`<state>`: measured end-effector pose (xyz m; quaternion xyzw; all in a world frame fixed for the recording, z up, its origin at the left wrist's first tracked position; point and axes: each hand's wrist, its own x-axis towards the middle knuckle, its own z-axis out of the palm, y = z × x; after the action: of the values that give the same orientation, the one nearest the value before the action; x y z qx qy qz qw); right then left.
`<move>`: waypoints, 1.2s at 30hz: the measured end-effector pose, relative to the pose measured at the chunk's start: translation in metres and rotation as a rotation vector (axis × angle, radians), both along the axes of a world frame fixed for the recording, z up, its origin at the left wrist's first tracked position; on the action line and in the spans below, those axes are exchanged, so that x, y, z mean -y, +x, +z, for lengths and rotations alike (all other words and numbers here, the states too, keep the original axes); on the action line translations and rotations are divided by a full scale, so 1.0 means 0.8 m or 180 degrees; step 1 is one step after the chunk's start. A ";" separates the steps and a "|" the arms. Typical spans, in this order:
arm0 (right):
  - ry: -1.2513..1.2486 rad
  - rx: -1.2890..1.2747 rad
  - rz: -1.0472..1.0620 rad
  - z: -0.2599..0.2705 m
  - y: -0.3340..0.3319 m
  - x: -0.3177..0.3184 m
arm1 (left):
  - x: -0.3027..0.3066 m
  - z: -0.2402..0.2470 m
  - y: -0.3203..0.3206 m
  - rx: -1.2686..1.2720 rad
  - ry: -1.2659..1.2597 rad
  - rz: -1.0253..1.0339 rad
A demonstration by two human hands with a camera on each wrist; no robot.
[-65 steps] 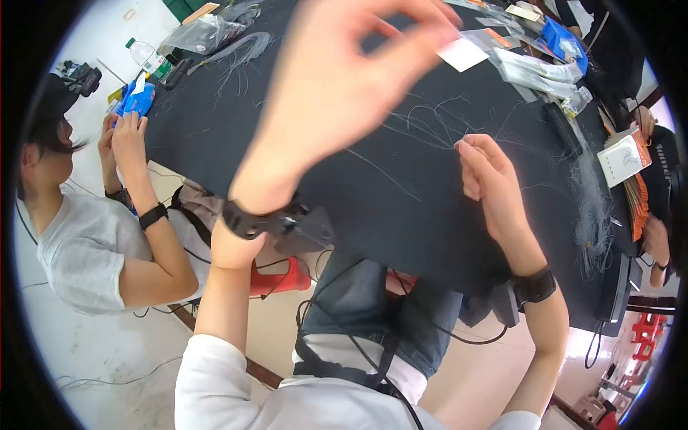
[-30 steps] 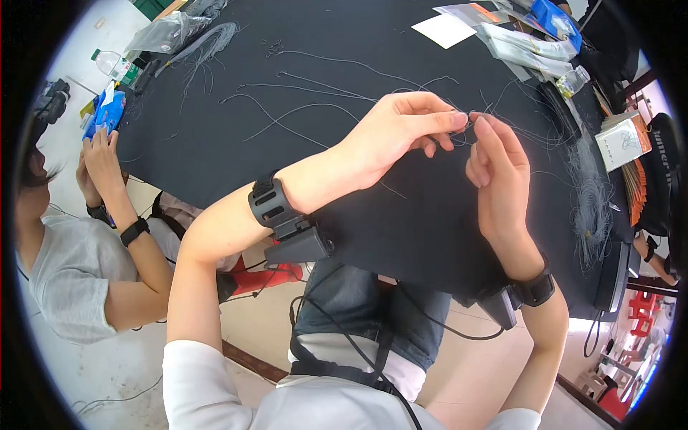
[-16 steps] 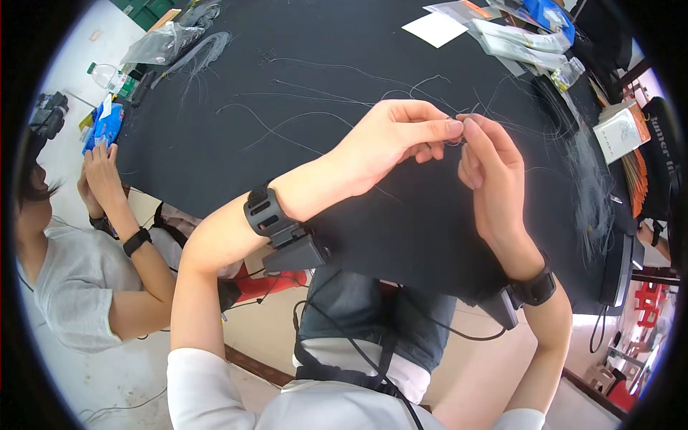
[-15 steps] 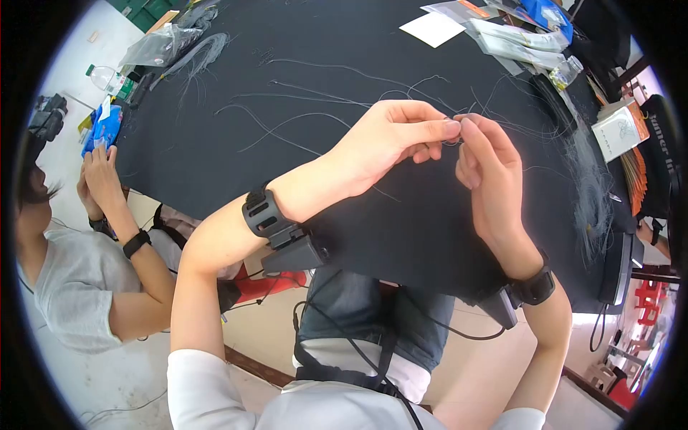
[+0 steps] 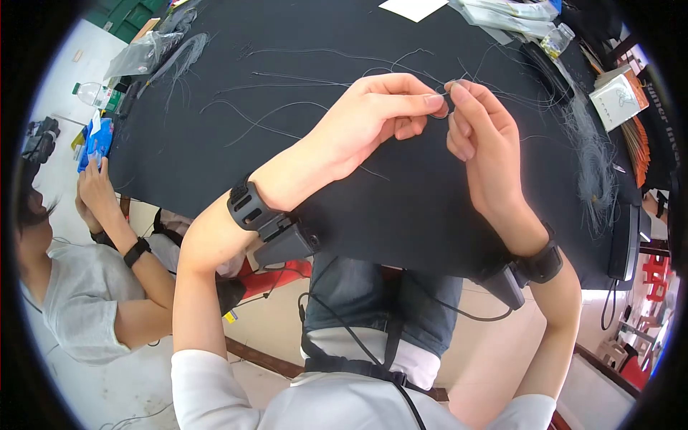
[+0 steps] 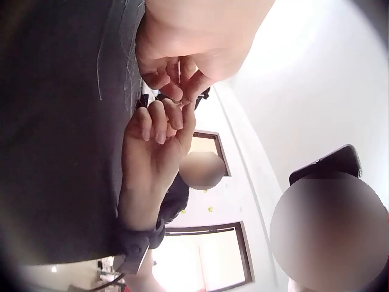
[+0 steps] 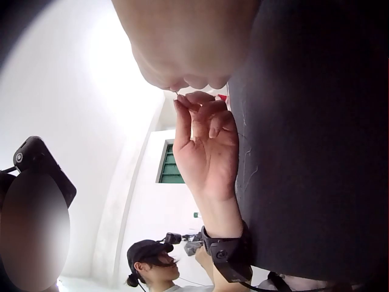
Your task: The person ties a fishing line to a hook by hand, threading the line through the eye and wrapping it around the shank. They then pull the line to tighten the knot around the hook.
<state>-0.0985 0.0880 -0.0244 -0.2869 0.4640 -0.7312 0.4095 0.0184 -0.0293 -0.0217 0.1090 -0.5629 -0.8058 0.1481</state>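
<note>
Both hands meet fingertip to fingertip above the black table. The left hand (image 5: 373, 118) pinches thin grey strands between thumb and index finger, its other fingers curled. Close against it, the right hand (image 5: 487, 136) pinches at the same spot with thumb and index. Long thin strands (image 5: 287, 104) fan out over the table behind the left hand, and more trail off beyond the right. In the left wrist view the two hands' tips touch; the right wrist view shows a tiny bit of strand between them. The exact crossing of the strands is hidden by the fingers.
A bundle of pale strands (image 5: 591, 161) lies on the right of the table (image 5: 387, 222). At the back are a white card (image 5: 414, 7), plastic packets (image 5: 509, 16) and a small jar (image 5: 557, 40). Another person (image 5: 93, 294) sits at the left, near a bottle (image 5: 97, 94).
The left hand came back from the white card to the strands and met the right hand. Over the last half second both keep pinching together, while the whole view has shifted slightly.
</note>
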 end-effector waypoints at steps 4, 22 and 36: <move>-0.0005 0.0047 0.0034 0.000 -0.002 0.000 | 0.000 0.000 -0.001 0.0112 0.0119 0.0044; -0.0032 -0.0218 0.0084 -0.006 -0.001 -0.001 | -0.004 -0.009 -0.001 -0.0163 0.0320 0.0002; 0.0072 -0.0239 0.0213 -0.005 -0.005 -0.002 | -0.003 -0.006 -0.001 -0.0113 0.0158 0.0125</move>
<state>-0.1022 0.0898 -0.0284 -0.3248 0.4774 -0.7006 0.4193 0.0177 -0.0267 -0.0264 0.1093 -0.5378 -0.8183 0.1711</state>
